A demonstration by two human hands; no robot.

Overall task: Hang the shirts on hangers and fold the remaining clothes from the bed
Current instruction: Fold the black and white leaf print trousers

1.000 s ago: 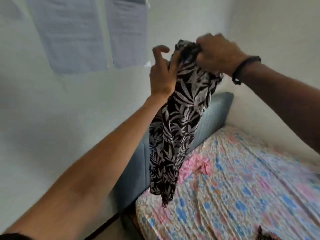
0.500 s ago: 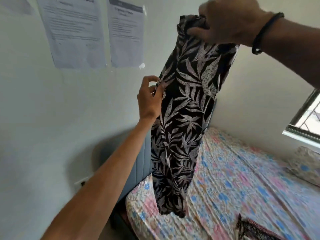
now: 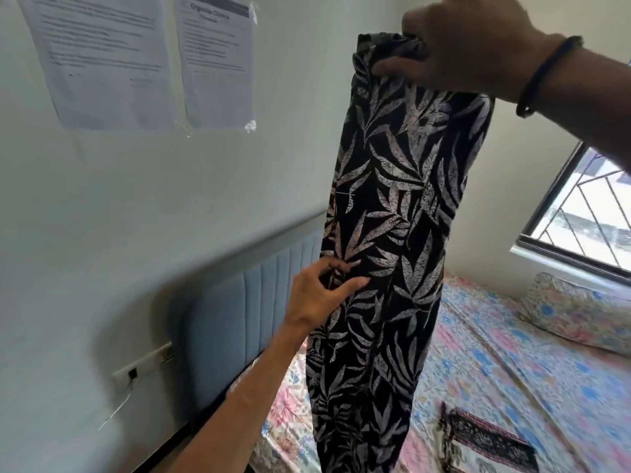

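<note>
A long black garment with a grey leaf print point(image 3: 392, 233) hangs straight down in front of me above the bed point(image 3: 512, 363). My right hand point(image 3: 464, 46) grips its bunched top edge high up; a dark band circles that wrist. My left hand point(image 3: 321, 291) is lower, at the garment's left edge about halfway down, thumb and fingers pinching the fabric there. The lower end of the garment runs out of the frame at the bottom.
The bed has a floral sheet and a blue padded headboard point(image 3: 259, 302) against the wall. A dark patterned cloth point(image 3: 485, 435) lies on the sheet at lower right. A floral pillow point(image 3: 577, 308) sits under the window point(image 3: 587, 213). Two papers point(image 3: 143, 56) hang on the wall.
My right hand has raised the garment so it hangs at full length. My left hand has slid down its left edge from the top to about mid-length.
</note>
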